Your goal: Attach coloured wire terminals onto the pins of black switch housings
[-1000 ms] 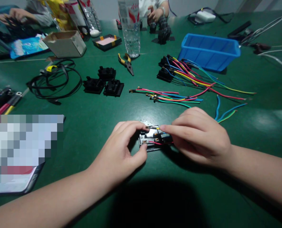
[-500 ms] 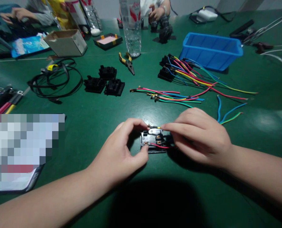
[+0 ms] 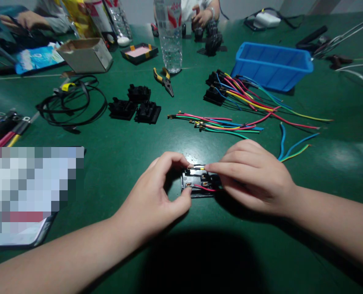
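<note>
A black plastic socket housing (image 3: 196,178) with brass terminals lies on the green table at front centre. My left hand (image 3: 159,185) grips its left side between thumb and fingers. Pinched in my right hand (image 3: 254,175) is a yellow-green wire (image 3: 202,168), its metal terminal end lying over the housing's far left slot. A red wire (image 3: 206,188) runs from the near left terminal to the right, under my right hand. The right part of the housing is hidden by my right fingers.
Loose terminal wires (image 3: 218,123) lie beyond my hands, with several black housings (image 3: 147,112) to their left. Farther back are pliers (image 3: 165,82), a water bottle (image 3: 171,45), a blue bin (image 3: 271,67) and wired housings (image 3: 214,94). A phone (image 3: 43,230) lies left. Other people's hands (image 3: 202,17) show behind.
My right hand has moved slightly left and down. The wire's terminal end has come down from above the housing onto its far left slot. My left hand holds its place.
</note>
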Tool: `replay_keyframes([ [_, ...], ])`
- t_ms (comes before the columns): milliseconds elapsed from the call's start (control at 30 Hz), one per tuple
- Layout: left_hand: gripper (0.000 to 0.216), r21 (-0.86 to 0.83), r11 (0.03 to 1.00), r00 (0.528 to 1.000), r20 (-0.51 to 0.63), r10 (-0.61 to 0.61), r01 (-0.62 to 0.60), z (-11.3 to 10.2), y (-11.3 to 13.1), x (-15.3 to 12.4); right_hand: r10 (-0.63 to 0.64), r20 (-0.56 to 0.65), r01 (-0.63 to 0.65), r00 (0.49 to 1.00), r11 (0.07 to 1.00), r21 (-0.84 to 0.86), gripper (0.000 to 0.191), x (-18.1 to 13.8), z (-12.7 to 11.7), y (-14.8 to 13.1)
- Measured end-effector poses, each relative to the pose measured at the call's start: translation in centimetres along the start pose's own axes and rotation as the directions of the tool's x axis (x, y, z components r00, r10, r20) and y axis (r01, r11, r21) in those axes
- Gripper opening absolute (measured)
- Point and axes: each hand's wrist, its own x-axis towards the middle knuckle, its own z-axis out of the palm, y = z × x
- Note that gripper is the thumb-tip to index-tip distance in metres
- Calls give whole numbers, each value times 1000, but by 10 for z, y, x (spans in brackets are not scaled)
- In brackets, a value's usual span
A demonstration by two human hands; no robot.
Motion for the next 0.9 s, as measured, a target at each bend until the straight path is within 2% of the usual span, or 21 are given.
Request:
replay_keyframes([
  [900, 29, -9, 1000, 999, 33, -16, 16, 0, 1, 1, 1, 44, -3, 999, 999, 33, 24, 1, 1, 0],
])
